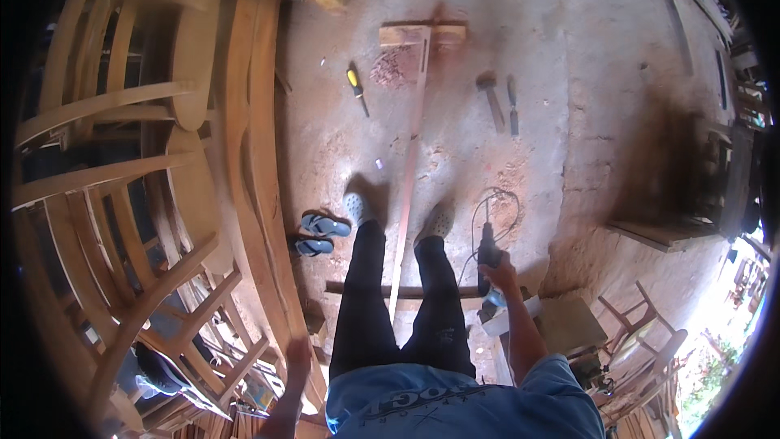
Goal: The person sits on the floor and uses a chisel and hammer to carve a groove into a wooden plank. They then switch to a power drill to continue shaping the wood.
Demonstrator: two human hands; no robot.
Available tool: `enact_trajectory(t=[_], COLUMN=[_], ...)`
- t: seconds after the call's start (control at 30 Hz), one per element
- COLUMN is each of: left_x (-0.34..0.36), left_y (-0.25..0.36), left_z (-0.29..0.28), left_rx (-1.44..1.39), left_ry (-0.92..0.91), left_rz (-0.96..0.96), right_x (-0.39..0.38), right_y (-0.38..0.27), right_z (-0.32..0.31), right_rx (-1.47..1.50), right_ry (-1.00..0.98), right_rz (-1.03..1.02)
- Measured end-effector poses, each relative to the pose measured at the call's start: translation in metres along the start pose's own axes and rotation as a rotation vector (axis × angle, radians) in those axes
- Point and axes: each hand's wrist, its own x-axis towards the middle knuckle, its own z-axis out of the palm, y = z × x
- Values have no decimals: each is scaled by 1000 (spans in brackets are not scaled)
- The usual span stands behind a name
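Observation:
My right hand is closed around a dark corded power drill, its long thin bit pointing away from me. Low by the long timber beam at the left is my left hand; it is blurred and its fingers do not show clearly. Between my legs runs a long narrow wooden strip with a slot near its far end. That end lies over a short wooden block, beside a heap of wood shavings. A yellow-and-black screwdriver lies left of the strip, a hammer and a chisel to its right.
Wooden chair frames are stacked along the left. Dark sandals lie beside my left foot. The drill's cable loops on the concrete floor. Behind my feet a wooden bar crosses under the strip. A box stands at the lower right.

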Motion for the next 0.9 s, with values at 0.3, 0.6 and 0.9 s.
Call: enact_trajectory(t=[0.3,0.6,0.9], left_x=[180,343,362], left_y=[-95,-305,-315], left_z=[227,316,369], left_rx=[735,1186,708], left_ry=[-409,34,103], left_rz=[167,150,268], right_x=[32,144,171], right_y=[-44,28,56], right_z=[10,31,17], right_rx=[261,188,48], right_ry=[23,-53,-36], right_rz=[-158,-100,-133])
